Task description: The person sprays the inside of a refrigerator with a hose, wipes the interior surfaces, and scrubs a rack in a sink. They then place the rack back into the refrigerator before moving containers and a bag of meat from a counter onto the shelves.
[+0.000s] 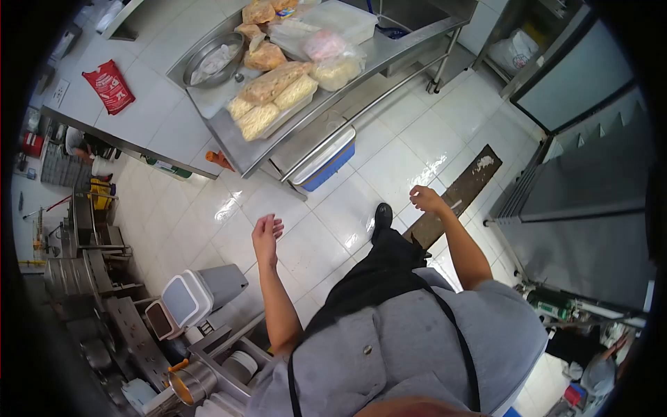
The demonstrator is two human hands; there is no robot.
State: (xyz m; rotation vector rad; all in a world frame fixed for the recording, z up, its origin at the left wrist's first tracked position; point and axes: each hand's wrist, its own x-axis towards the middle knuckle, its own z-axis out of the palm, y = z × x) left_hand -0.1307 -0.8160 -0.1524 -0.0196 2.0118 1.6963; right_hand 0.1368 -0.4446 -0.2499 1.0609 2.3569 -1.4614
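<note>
Over the tiled floor, my left hand (267,236) hangs with its fingers apart and loosely curled, touching nothing. My right hand (425,199) is in the air to the right, fingers loosely bent, near a brown floor strip (455,193); nothing shows in it. Both are well below the steel table (240,156). On that table lie bags of pale shredded food (258,119), bags of orange-tinted food (264,57), a clear plastic container (344,21) and a metal bowl (214,61) with a plastic bag inside.
A blue and white bin (330,163) stands under the table edge. At lower left are a grey-lidded bin (187,297) and steel shelving (132,333). A large steel appliance (590,201) is at right. Other people (599,375) appear at lower right and far left.
</note>
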